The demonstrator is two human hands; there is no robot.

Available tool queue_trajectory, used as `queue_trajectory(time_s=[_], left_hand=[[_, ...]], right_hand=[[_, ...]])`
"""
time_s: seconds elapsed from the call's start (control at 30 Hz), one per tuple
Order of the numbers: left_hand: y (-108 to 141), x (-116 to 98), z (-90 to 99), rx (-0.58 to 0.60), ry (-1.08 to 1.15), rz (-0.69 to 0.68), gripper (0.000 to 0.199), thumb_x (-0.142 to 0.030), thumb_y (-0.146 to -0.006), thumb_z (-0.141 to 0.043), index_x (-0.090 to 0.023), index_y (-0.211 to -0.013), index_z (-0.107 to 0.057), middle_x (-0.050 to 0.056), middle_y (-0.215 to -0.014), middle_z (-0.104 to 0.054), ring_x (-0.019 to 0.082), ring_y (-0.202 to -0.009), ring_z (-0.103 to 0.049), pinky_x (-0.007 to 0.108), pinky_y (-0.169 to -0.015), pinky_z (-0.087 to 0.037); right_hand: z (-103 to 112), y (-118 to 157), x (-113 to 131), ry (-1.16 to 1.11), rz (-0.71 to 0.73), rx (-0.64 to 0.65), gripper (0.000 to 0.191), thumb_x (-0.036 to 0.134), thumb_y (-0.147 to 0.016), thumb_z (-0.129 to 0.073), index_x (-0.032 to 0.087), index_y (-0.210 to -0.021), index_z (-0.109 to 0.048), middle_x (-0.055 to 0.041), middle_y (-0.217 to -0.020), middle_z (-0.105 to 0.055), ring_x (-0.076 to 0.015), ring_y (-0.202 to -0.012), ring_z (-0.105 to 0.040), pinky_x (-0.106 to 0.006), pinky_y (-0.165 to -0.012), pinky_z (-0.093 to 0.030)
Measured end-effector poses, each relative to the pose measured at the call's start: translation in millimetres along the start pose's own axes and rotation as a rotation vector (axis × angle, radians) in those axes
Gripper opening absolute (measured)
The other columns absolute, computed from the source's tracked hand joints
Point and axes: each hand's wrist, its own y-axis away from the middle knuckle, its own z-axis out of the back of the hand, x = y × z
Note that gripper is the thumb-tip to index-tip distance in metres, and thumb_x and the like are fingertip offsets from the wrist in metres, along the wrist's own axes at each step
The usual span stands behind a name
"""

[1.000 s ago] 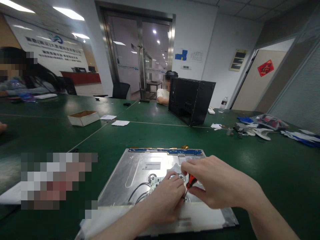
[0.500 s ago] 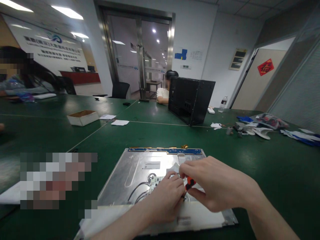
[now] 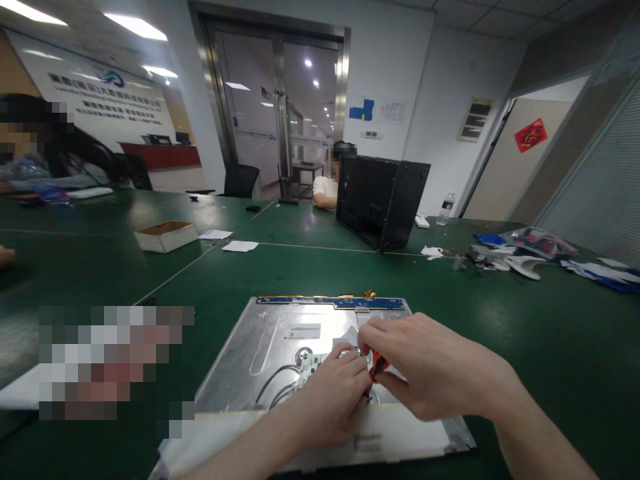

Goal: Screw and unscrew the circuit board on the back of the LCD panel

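A bare LCD panel [image 3: 235, 373] lies back side up on the table in front of me, with a blue circuit strip [image 3: 300, 301] along its far edge. My right hand [image 3: 420, 363] pinches the red and black handle of a screwdriver [image 3: 379, 366] over the panel's middle, its shaft pointing down. My left hand [image 3: 340, 387] rests on the panel against the screwdriver's lower end. Its fingers are curled over a small green circuit board [image 3: 311, 363]; what they grip is hidden. Black cables [image 3: 275, 383] run from that board toward the near side.
A black computer case [image 3: 383, 203] stands beyond the panel. To its left is an open carton [image 3: 167, 237] beside papers [image 3: 240, 246]. Loose parts and bags [image 3: 543, 241] lie at the right. A water bottle [image 3: 445, 209] stands behind. People sit at the left and far side.
The screwdriver's handle has turned slightly in my right hand, showing more red low down. Both hands stay in almost the same place, and the panel has not moved.
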Motion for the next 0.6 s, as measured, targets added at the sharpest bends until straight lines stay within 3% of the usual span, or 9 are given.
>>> queue_trajectory(time_s=[0.13,0.3,0.6], left_hand=[[0.3,0.4,-0.1,0.006,0.003,0.0,0.02,-0.017,-0.082,-0.052,-0.02,-0.101,-0.058,0.008,-0.105,-0.063,0.026,-0.104,-0.055,0.044,-0.101,-0.03],[1.2,1.9,-1.8,-0.008,-0.001,-0.003,0.02,-0.016,-0.079,-0.054,-0.02,-0.099,-0.058,0.007,-0.105,-0.063,0.026,-0.103,-0.055,0.044,-0.102,-0.03],[0.8,1.0,-1.0,0.004,0.006,-0.003,0.022,-0.018,-0.082,-0.052,-0.02,-0.104,-0.057,0.008,-0.107,-0.063,0.027,-0.106,-0.054,0.045,-0.101,-0.031]], right_hand=[[-2.3,-2.2,0.0,0.017,-0.014,-0.004,0.006,0.019,-0.084,-0.053,0.019,-0.09,-0.051,-0.0022,-0.085,-0.065,-0.0163,-0.069,-0.057,-0.028,-0.051,-0.027],[-4.9,-5.6,-1.9,0.078,-0.109,-0.032,0.009,0.03,-0.087,-0.055,0.022,-0.088,-0.054,-0.0013,-0.078,-0.066,-0.0177,-0.065,-0.058,-0.028,-0.049,-0.022],[-1.1,-0.1,0.9,0.015,-0.007,0.003,0.009,0.019,-0.082,-0.053,0.02,-0.091,-0.051,-0.0018,-0.085,-0.065,-0.0168,-0.069,-0.058,-0.029,-0.051,-0.028]])
